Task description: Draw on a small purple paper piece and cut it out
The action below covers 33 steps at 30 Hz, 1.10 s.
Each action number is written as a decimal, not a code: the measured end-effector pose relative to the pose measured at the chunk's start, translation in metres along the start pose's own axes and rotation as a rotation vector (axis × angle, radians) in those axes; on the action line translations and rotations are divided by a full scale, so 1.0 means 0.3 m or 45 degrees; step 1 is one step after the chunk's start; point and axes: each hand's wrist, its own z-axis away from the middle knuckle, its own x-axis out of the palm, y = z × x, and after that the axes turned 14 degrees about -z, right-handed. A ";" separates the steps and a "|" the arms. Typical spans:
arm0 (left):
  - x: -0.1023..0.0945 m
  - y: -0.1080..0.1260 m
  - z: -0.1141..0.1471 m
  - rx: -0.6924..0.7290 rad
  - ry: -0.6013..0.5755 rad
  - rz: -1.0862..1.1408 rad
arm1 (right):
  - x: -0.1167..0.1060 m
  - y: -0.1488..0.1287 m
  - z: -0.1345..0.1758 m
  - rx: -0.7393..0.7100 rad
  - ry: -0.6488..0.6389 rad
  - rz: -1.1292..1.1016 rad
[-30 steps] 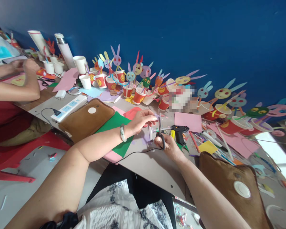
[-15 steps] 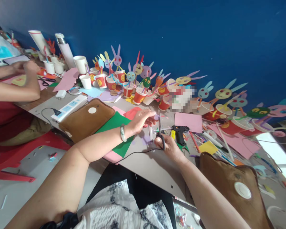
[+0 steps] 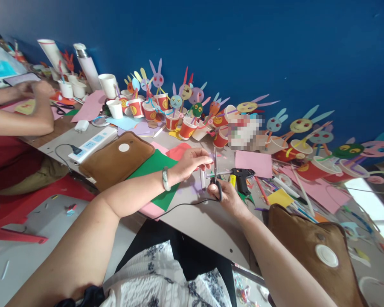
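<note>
My right hand (image 3: 227, 196) is closed around the black handles of a pair of scissors (image 3: 215, 164), whose blades point up and away from me. My left hand (image 3: 193, 164), with a bracelet at its wrist, pinches a small piece of purple paper (image 3: 212, 157) right beside the blades. Fingers cover much of the paper, so its shape is unclear. Under and behind the left hand lie green paper (image 3: 156, 181) and red paper (image 3: 179, 151). Just right of the scissors rests a black glue gun (image 3: 242, 180).
Paper cups with rabbit figures (image 3: 188, 128) line the blue wall. A brown cushion-like pouch (image 3: 115, 160) and a power strip (image 3: 94, 145) lie at left, another brown pouch (image 3: 307, 238) at right. A dark cable (image 3: 182, 207) crosses the table. Another person's hands (image 3: 35, 89) are at far left.
My left fingers have shifted slightly and turned beside the blades, and less of the purple paper shows. The right hand with the scissors stays almost in place.
</note>
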 end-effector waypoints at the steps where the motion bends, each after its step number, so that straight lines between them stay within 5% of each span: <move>1: 0.001 0.001 0.001 0.003 -0.004 -0.003 | 0.000 -0.001 0.000 -0.001 -0.003 -0.002; 33: -0.010 -0.006 -0.003 -0.002 0.002 0.021 | -0.004 0.002 0.000 0.033 0.025 0.051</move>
